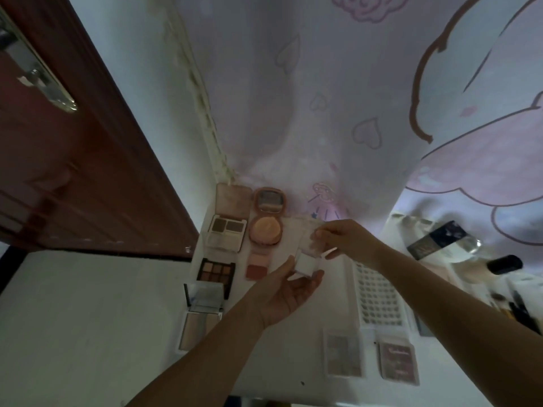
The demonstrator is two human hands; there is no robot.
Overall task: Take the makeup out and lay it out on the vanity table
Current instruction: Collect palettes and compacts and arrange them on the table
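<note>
Small clear makeup case [307, 261] held above worktop [279, 362], between both hands. Left hand [286, 292] cupped beneath, fingers clamped on white base. Right hand [343, 237] pinches clear lid from above. Open palettes in row at left: blush compact [264, 229], eyeshadow palette [216, 271]. Lash tray [377, 295] at right.

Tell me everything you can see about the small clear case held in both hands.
The small clear case looks like transparent plastic with a white square base or insert. It is held above the vanity table, right of the open round blush compact. The left hand supports it from below; the right hand's fingers pinch its clear upper part, apparently a lid.
</note>
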